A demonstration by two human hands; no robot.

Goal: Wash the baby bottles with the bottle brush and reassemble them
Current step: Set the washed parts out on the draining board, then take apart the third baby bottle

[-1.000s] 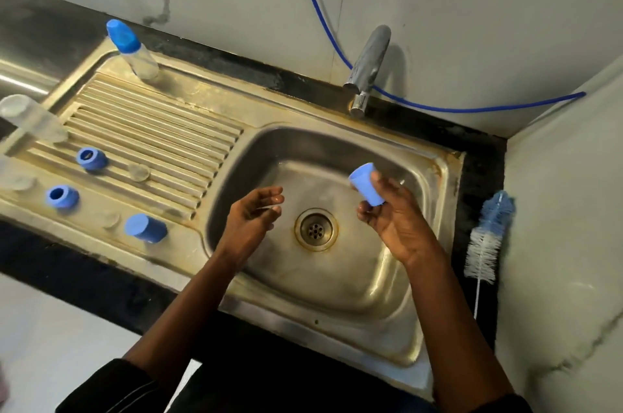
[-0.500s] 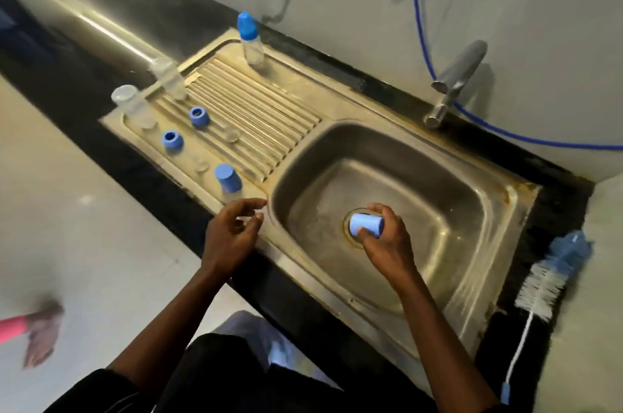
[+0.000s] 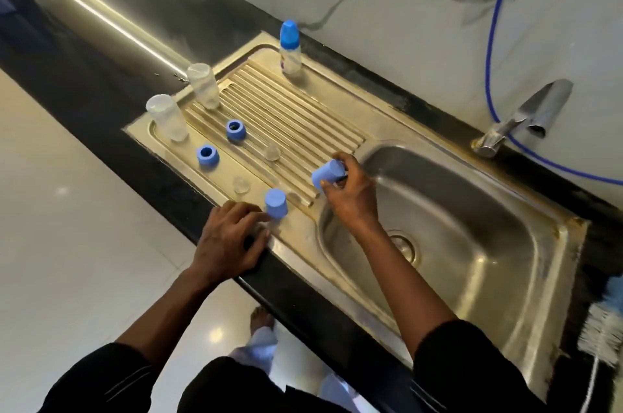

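**While one cap is in hand, its twin stands on the drainboard**

Where the ribbed steel drainboard (image 3: pixel 303 116) meets the stainless steel sink basin (image 3: pixel 488 237), the right hand (image 3: pixel 350 191) holds a blue plastic bottle cap (image 3: pixel 327 174) tipped on its side. Its fingers and thumb are curled round the cap's open end. The left hand (image 3: pixel 229 240) rests on the sink's front rim with its fingers loosely bent, holding nothing. Its fingertips lie just beside a second blue cap (image 3: pixel 276 203), which stands closed end up.

Further back on the drainboard sit two blue screw rings (image 3: pixel 236 130) (image 3: pixel 208 154) and two clear silicone teats (image 3: pixel 271 153) (image 3: pixel 241 184). Two clear uncapped bottle bodies (image 3: pixel 167 122) (image 3: pixel 203 85) stand at the far left end. One assembled baby bottle with a blue cap (image 3: pixel 290 48) stands upright at the back rim, near the wall.

A white-and-blue bristled bottle brush (image 3: pixel 601 335) lies on the black counter right of the basin, well apart from both hands. A steel tap (image 3: pixel 526 112) juts over the basin's back edge, with a blue hose (image 3: pixel 491 41) running down the wall behind it.
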